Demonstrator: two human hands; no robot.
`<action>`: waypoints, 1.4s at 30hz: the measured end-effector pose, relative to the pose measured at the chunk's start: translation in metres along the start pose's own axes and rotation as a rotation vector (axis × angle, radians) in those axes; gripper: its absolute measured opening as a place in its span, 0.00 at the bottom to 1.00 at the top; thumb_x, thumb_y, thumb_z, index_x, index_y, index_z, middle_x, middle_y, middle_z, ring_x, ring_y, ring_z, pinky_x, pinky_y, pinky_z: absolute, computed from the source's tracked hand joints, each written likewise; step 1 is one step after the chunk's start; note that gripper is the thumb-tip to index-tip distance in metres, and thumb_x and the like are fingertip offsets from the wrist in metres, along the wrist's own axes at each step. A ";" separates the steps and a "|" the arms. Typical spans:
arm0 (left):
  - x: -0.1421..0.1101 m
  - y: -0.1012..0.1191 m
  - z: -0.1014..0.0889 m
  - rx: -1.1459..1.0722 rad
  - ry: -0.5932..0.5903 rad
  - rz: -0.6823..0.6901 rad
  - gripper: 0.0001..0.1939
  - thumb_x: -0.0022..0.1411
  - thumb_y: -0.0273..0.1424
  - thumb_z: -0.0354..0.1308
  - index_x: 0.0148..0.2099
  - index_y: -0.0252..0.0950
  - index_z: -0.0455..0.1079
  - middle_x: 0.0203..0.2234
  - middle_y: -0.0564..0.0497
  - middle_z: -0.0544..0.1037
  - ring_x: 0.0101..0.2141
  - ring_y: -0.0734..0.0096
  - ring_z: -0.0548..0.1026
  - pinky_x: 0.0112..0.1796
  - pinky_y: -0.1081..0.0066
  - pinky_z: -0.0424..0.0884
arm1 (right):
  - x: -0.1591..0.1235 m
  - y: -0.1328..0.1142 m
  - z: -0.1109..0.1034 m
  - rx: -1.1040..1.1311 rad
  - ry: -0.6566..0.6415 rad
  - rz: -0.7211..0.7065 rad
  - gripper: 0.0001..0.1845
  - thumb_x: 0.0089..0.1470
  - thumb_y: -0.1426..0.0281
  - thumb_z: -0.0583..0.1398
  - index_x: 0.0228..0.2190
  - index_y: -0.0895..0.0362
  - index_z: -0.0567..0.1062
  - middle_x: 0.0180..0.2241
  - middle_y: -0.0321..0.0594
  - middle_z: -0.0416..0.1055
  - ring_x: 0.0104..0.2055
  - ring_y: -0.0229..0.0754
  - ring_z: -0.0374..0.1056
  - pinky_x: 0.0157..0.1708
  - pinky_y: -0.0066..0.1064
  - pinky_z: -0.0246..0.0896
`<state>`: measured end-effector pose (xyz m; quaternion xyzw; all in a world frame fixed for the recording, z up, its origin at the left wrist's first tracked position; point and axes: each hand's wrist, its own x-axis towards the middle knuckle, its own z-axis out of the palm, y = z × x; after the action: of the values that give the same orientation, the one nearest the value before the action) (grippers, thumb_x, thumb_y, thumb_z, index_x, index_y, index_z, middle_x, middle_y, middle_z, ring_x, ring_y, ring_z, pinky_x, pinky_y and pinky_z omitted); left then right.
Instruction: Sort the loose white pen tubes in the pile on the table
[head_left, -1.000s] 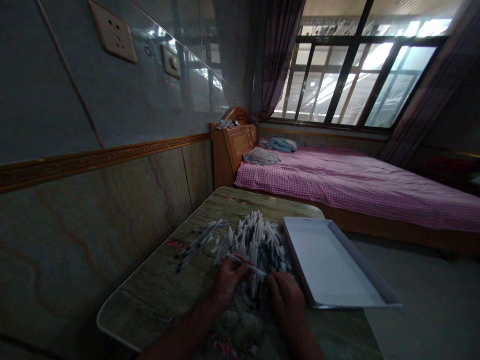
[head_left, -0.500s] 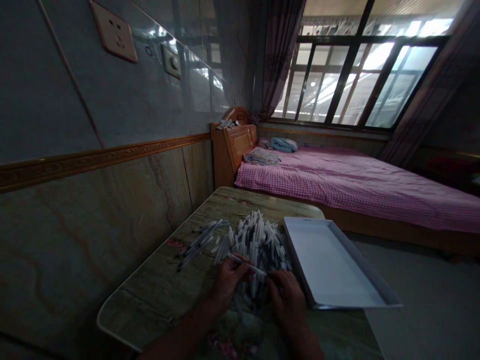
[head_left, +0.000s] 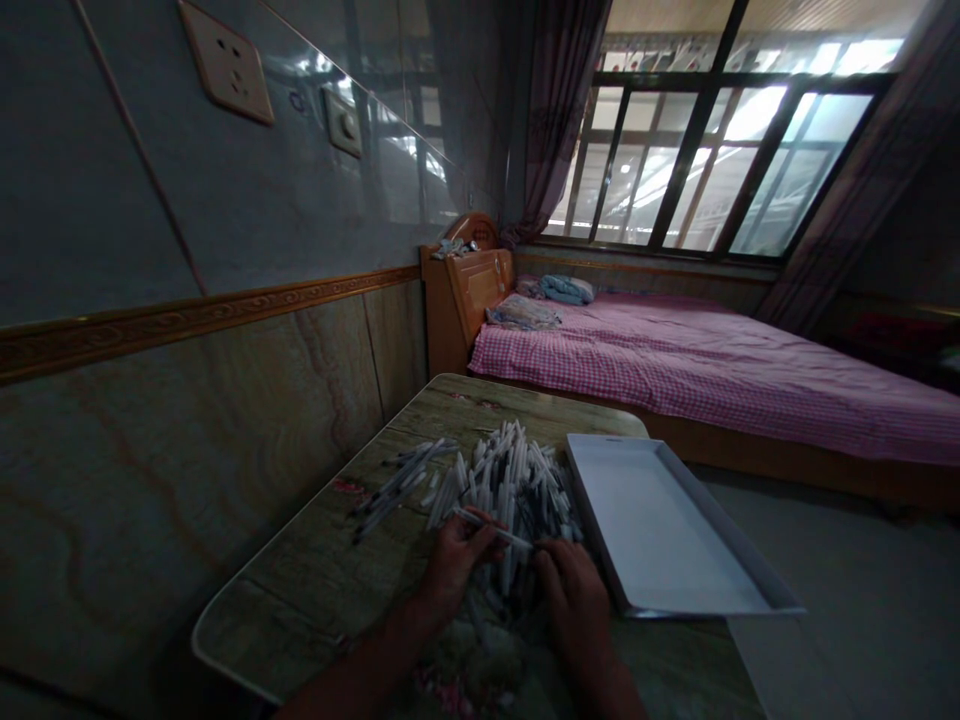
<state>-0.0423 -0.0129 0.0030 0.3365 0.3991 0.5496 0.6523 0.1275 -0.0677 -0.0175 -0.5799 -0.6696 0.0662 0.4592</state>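
Table (head_left: 300,610) against wall (head_left: 187,430) at 9 o'clock. On table: heap of pens (head_left: 514,490), centre; smaller pen bunch (head_left: 397,490) at its 9 o'clock. Tray (head_left: 660,525) at heap's 3 o'clock, on table's right edge. Left hand (head_left: 454,565) and right hand (head_left: 574,600) at heap's 6 o'clock. Bed (head_left: 675,375) beyond table, 1 o'clock; window (head_left: 720,150) behind bed.

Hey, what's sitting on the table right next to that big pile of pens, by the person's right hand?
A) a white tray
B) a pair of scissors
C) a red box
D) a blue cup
A: a white tray with raised edges lies beside the pile of pens, just past the right hand.
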 end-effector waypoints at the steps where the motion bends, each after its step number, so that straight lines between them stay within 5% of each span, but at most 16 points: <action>1: 0.000 0.000 0.000 0.000 -0.003 -0.002 0.25 0.34 0.43 0.76 0.30 0.35 0.70 0.25 0.51 0.82 0.25 0.66 0.80 0.25 0.71 0.76 | 0.000 0.000 0.000 -0.006 0.003 0.000 0.16 0.66 0.62 0.52 0.33 0.52 0.76 0.32 0.37 0.74 0.36 0.42 0.70 0.37 0.31 0.61; 8: 0.003 0.000 -0.002 -0.005 0.075 0.028 0.25 0.34 0.44 0.75 0.29 0.34 0.71 0.23 0.52 0.81 0.23 0.66 0.79 0.25 0.71 0.75 | 0.000 0.003 -0.001 -0.016 0.059 -0.011 0.08 0.61 0.66 0.57 0.34 0.52 0.76 0.33 0.37 0.74 0.37 0.43 0.70 0.38 0.31 0.62; 15: 0.008 0.000 -0.008 -0.062 0.205 0.105 0.25 0.37 0.44 0.74 0.32 0.35 0.71 0.25 0.53 0.80 0.27 0.66 0.80 0.27 0.71 0.76 | 0.000 0.001 -0.004 -0.163 -0.040 -0.005 0.04 0.57 0.71 0.59 0.33 0.51 0.75 0.33 0.36 0.73 0.38 0.44 0.68 0.38 0.32 0.59; 21: 0.007 0.001 -0.008 -0.013 0.164 0.097 0.25 0.37 0.45 0.74 0.32 0.35 0.70 0.26 0.52 0.80 0.27 0.64 0.81 0.25 0.71 0.75 | 0.001 -0.007 -0.003 -0.282 -0.100 -0.107 0.05 0.53 0.72 0.62 0.30 0.49 0.76 0.32 0.35 0.72 0.36 0.44 0.66 0.37 0.32 0.56; 25: 0.004 0.002 -0.005 0.056 0.131 0.111 0.26 0.37 0.47 0.73 0.31 0.35 0.69 0.24 0.52 0.80 0.25 0.64 0.80 0.24 0.71 0.75 | 0.001 -0.004 -0.004 -0.261 -0.052 -0.121 0.02 0.56 0.67 0.61 0.34 0.50 0.76 0.33 0.36 0.73 0.37 0.44 0.68 0.37 0.32 0.59; 30: 0.002 0.000 -0.003 0.110 0.090 0.118 0.24 0.40 0.46 0.73 0.32 0.36 0.69 0.24 0.53 0.80 0.25 0.65 0.80 0.24 0.70 0.76 | 0.000 -0.001 -0.003 -0.191 0.106 -0.061 0.14 0.65 0.59 0.53 0.40 0.53 0.74 0.34 0.40 0.73 0.36 0.44 0.69 0.37 0.33 0.62; 36: 0.001 -0.002 -0.003 0.112 0.032 0.102 0.24 0.40 0.47 0.72 0.31 0.36 0.69 0.25 0.52 0.80 0.26 0.64 0.79 0.23 0.69 0.76 | 0.002 -0.003 -0.003 -0.278 0.004 -0.118 0.17 0.67 0.60 0.51 0.32 0.50 0.76 0.30 0.37 0.73 0.34 0.43 0.68 0.36 0.33 0.59; 42: 0.011 0.007 -0.011 0.030 0.187 0.185 0.22 0.41 0.45 0.72 0.31 0.37 0.70 0.23 0.54 0.78 0.24 0.68 0.77 0.26 0.70 0.75 | 0.002 -0.003 -0.007 -0.289 0.027 -0.089 0.13 0.65 0.62 0.54 0.32 0.52 0.75 0.31 0.37 0.72 0.35 0.43 0.67 0.37 0.33 0.57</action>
<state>-0.0544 -0.0012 0.0024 0.3288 0.4338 0.6302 0.5536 0.1304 -0.0700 -0.0108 -0.6105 -0.6912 -0.0592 0.3822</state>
